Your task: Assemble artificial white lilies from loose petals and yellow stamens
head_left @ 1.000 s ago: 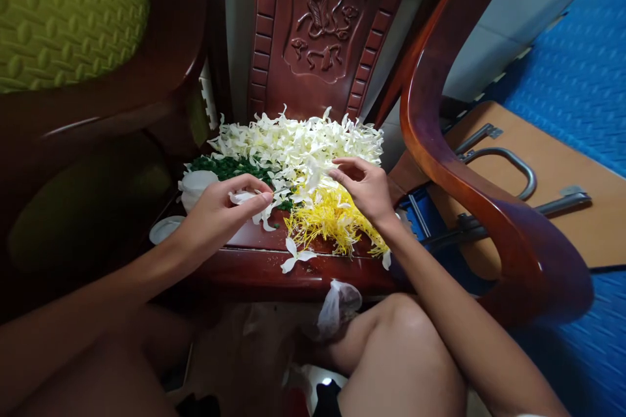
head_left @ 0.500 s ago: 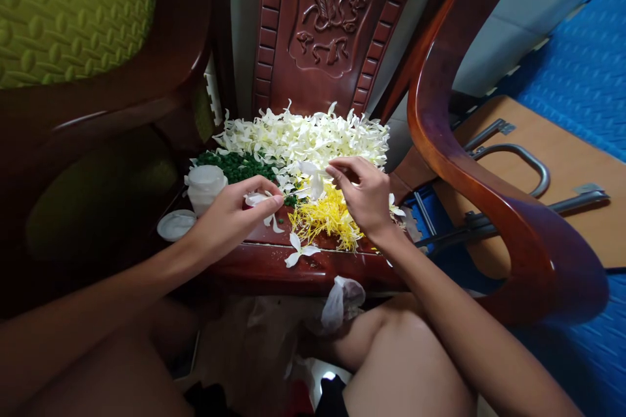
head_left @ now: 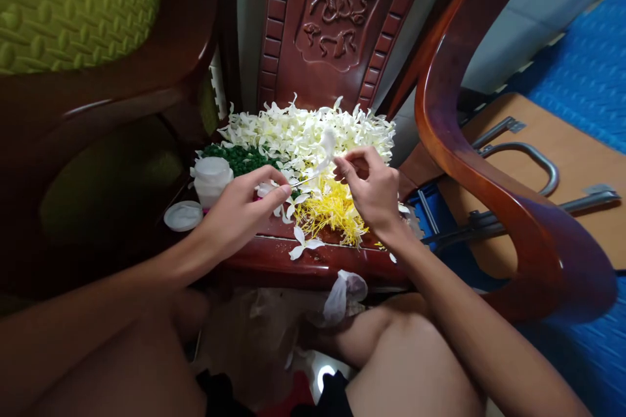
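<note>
My left hand (head_left: 252,202) pinches a thin, needle-like rod (head_left: 307,180) that points right. Behind its fingers some white petals show partly. My right hand (head_left: 372,186) has thumb and forefinger closed at the base of a white flower (head_left: 327,146), blurred, close to the rod's tip. Whether the rod touches or pierces the flower I cannot tell. Below them lies a heap of yellow stamens (head_left: 332,212). A large pile of white flowers (head_left: 308,127) spreads behind, with small green pieces (head_left: 239,159) to its left. One white flower (head_left: 304,244) rests near the seat's front edge.
A white plastic jar (head_left: 212,177) and a round white lid (head_left: 183,215) stand left on the dark wooden seat (head_left: 278,267). The carved chair back (head_left: 337,19) rises behind, a curved armrest (head_left: 435,98) on the right. A folded table (head_left: 577,163) lies beyond. A plastic bag (head_left: 337,300) hangs below the seat.
The flower in my right hand has swung upward, and that hand has risen slightly. My left hand has moved a little right with the rod. The view has shifted slightly.
</note>
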### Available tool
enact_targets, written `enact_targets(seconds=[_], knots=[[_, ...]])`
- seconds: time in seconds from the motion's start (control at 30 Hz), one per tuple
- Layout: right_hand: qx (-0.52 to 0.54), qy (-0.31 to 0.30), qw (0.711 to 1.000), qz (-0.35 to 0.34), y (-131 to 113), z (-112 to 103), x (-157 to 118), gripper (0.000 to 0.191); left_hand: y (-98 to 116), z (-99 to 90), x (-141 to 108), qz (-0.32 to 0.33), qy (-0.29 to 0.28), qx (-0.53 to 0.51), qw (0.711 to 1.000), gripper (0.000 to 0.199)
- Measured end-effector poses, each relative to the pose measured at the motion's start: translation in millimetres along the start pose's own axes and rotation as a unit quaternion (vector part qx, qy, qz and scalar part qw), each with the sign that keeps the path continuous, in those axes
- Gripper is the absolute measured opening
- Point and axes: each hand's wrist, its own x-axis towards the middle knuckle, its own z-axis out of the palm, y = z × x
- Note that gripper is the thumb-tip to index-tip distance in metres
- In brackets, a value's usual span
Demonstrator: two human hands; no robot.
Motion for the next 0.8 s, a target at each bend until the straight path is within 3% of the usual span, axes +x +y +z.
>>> enact_targets(seconds=[0.1,0.3,0.53,0.7,0.8], knots=[[0.034,0.03,0.999,0.0,-15.4,-3.5,-8.2,0.014,4.7,3.2,0.1,0.006,0.006,-0.011,1.0,0.023],[0.002,0.045,0.998,-0.043,-36.7,-6.8,-20.8,0.007,6.5,3.8,-1.7,-0.001,0.015,-0.03,0.999,0.024],[0.002,0.008,0.996,-0.088,-43.5,0.9,-26.4,0.006,4.5,0.5,-2.1,0.001,0.005,-0.094,0.996,0.025],[-0.01,0.034,0.989,-0.145,-45.3,2.4,-29.0,0.013,6.2,1.7,-3.8,-0.003,0.03,-0.124,0.992,0.024],[-0.018,0.008,0.984,-0.177,-48.1,2.7,-29.7,0.018,5.3,1.2,-3.6,0.0,0.031,-0.14,0.99,0.022]])
